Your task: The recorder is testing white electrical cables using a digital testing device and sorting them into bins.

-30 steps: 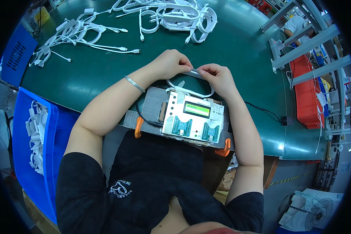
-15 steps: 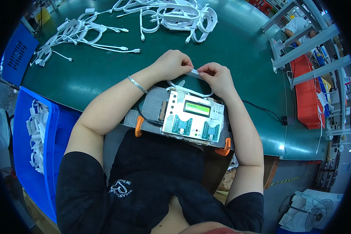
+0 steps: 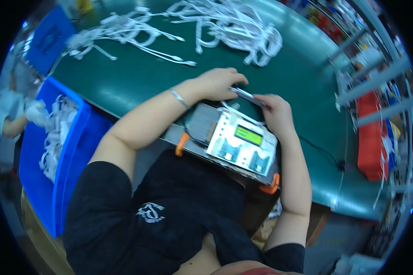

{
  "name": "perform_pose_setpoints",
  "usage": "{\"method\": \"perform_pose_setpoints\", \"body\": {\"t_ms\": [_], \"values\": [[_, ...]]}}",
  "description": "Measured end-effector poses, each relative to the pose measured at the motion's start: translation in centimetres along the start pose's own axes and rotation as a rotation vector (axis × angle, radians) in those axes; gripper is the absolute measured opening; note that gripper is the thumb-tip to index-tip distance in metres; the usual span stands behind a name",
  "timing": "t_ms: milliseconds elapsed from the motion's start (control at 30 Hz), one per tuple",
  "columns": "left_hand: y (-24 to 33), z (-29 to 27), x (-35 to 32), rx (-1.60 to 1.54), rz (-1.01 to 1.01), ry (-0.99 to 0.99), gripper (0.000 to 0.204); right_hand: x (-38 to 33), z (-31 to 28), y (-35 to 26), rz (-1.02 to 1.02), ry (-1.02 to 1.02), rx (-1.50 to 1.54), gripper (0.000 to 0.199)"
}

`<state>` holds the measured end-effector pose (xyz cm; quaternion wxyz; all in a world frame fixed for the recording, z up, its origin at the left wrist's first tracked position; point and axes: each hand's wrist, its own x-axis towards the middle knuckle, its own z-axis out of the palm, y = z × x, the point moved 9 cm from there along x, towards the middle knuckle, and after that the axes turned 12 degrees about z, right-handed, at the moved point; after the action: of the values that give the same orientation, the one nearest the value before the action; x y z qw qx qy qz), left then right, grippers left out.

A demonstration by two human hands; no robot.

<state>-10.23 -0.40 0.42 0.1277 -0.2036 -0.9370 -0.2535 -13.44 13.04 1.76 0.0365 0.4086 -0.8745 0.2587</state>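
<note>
i'm pinching a thin flat grey connector strip [image 3: 246, 95] between my left hand [image 3: 218, 83] and right hand [image 3: 276, 112], each grip pressed on one end, just above the white tester box with a green screen [image 3: 241, 143] on the green table [image 3: 137, 78].

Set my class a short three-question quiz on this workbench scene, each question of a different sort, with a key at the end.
1. True or false: the left hand and the right hand both touch the small flat grey piece.
2. Multiple choice: the blue bin holds A) red boxes, B) white cables, C) nothing.
3. Fill in: the tester box has a lit ____ screen.

Key: 1 true; 2 B; 3 green.
</note>
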Motion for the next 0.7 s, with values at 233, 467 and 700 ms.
{"method": "perform_pose_setpoints", "body": {"t_ms": [233,467,700], "values": [[-5.4,-9.3,-0.4,-0.455,-0.179,0.766,0.042,-1.9,-7.0,-0.9,-0.063,0.546,0.162,0.033],[-12.3,-10.6,-8.5,0.749,-0.555,-0.029,0.026,-1.1,-5.8,0.5,0.023,0.410,0.216,0.037],[-11.3,-17.0,-12.7,0.433,-0.411,0.649,0.014,-1.1,-4.7,-0.1,0.011,0.334,0.219,0.034]]}}
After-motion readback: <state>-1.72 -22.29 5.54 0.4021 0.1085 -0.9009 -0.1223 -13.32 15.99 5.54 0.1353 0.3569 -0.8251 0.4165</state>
